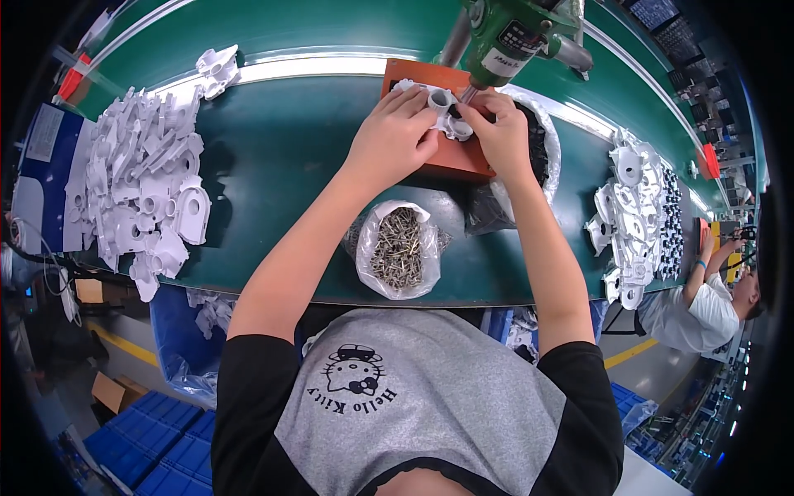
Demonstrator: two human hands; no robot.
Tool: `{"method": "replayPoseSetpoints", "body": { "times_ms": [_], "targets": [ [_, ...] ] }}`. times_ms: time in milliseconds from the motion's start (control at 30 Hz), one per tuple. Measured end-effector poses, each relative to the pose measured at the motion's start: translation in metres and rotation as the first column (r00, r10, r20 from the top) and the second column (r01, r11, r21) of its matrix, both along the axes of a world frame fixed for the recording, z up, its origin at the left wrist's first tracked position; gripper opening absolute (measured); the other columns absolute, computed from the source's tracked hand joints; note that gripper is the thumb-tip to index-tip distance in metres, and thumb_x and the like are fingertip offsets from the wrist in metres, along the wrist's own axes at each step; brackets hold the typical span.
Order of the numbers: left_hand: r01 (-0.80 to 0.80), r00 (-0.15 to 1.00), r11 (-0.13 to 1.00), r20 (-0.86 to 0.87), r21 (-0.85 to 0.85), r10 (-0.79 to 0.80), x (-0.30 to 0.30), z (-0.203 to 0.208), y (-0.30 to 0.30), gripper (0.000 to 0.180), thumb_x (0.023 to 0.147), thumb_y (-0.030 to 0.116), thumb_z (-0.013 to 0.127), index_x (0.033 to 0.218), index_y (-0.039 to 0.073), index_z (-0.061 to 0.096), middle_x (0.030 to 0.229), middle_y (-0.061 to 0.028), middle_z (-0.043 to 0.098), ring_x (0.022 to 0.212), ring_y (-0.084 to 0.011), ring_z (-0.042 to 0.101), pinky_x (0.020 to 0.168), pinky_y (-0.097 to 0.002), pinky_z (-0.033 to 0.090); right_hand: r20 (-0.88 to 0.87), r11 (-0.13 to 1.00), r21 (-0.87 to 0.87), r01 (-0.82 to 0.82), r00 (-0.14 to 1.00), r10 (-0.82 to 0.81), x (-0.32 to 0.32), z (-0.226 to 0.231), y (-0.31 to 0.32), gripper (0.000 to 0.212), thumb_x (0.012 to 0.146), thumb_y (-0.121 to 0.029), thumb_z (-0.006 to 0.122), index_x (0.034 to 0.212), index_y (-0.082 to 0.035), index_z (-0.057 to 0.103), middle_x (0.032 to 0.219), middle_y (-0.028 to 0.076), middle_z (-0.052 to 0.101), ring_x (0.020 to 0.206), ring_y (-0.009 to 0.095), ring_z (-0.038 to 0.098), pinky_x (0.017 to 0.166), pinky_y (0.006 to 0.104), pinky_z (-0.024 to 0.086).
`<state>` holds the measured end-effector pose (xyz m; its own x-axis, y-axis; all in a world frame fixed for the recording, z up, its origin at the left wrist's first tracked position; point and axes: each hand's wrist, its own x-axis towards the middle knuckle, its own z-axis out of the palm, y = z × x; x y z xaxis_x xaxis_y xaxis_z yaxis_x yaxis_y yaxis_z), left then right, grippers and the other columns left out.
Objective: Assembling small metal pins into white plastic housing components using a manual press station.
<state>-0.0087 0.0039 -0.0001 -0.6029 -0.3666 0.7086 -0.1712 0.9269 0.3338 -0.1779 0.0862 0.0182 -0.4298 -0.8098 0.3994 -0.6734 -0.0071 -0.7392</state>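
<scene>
A white plastic part (439, 101) with round collars sits on an orange-red block (447, 159) under the tip of a green machine head (506, 43). My left hand (390, 139) is closed on the part's left side, its fingertips curled over the edge. Pinched at the part's right side, close to the machine's tip, is my right hand (502, 132); a small dark spot shows by its fingertips, but what it holds is too small to make out. Closer to me stands a white bag of small metal screws or pins (397, 255).
White plastic parts lie piled at the left (141, 178) and right (633, 215). Rows of small black pieces (671, 219) lie beside the right pile. A clear bag (552, 136) with black pieces stands by my right forearm. Another person (703, 314) works at far right.
</scene>
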Motion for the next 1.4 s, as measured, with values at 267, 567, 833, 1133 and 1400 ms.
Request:
{"method": "replayPoseSetpoints", "body": {
  "times_ms": [267, 567, 833, 1133, 1400],
  "targets": [
    [0.003, 1.0, 1.0, 0.013, -0.003, -0.003, 0.002, 0.002, 0.001, 0.019, 0.077, 0.011, 0.062, 0.094, 0.002, 0.063, 0.109, -0.0183, 0.064, 0.107, -0.0336, 0.059, 0.101, -0.0437, 0.043, -0.481, 0.985, 0.14, -0.102, 0.862, 0.158, 0.012, -0.004, 0.035, 0.046, 0.086, -0.025, 0.063, 0.128, -0.009, 0.056, 0.135, 0.017, 0.05, 0.128, 0.034, 0.042, 0.103, 0.0451, 0.034],
    [-0.01, 0.999, 1.0, 0.05, -0.025, 0.012, 0.002, 0.0, 0.001, 0.021, 0.077, 0.011, 0.062, 0.096, 0.001, 0.063, 0.112, -0.0193, 0.063, 0.11, -0.0331, 0.058, 0.101, -0.0434, 0.042, -0.582, 0.974, 0.217, -0.069, 0.792, 0.185, 0.018, -0.002, 0.044, 0.051, 0.087, -0.031, 0.062, 0.132, -0.01, 0.051, 0.142, 0.019, 0.041, 0.133, 0.036, 0.035, 0.105, 0.0491, 0.029],
    [-0.037, 0.998, 0.999, 0.046, -0.04, 0.038, 0.006, 0.001, -0.001, 0.019, 0.076, 0.011, 0.062, 0.093, 0.003, 0.063, 0.111, -0.019, 0.063, 0.111, -0.0332, 0.058, 0.101, -0.0434, 0.043, 0.448, 0.797, -0.576, 0.181, 0.885, 0.123, -0.133, 0.107, -0.02, 0.042, 0.09, -0.028, 0.058, 0.123, -0.003, 0.051, 0.126, 0.011, 0.052, 0.112, 0.029, 0.052, 0.096, 0.048, 0.042],
    [-0.066, 0.993, 0.996, 0.089, -0.062, 0.071, -0.003, -0.001, 0.009, 0.024, 0.079, 0.014, 0.059, 0.1, 0.003, 0.062, 0.115, -0.0237, 0.062, 0.112, -0.0357, 0.058, 0.102, -0.0436, 0.042, 0.643, 0.914, -0.4, 0.072, 0.733, 0.224, -0.144, 0.269, -0.126, 0.039, 0.096, -0.033, 0.046, 0.124, -0.006, 0.049, 0.102, 0.012, 0.061, 0.086, 0.021, 0.059, 0.072, 0.0351, 0.05],
    [-0.081, 0.992, 0.994, 0.09, -0.078, 0.088, 0.009, 0.005, 0.012, 0.023, 0.079, 0.013, 0.061, 0.099, 0.004, 0.06, 0.117, -0.0211, 0.061, 0.113, -0.0342, 0.057, 0.102, -0.0437, 0.042, -0.248, 0.783, 0.068, -0.618, 0.75, 0.614, 0.037, 0.225, 0.145, 0.017, 0.076, -0.018, 0.063, 0.062, -0.009, 0.06, 0.056, 0.007, 0.051, 0.054, 0.027, 0.054, 0.055, 0.0338, 0.043]
  ]
}}
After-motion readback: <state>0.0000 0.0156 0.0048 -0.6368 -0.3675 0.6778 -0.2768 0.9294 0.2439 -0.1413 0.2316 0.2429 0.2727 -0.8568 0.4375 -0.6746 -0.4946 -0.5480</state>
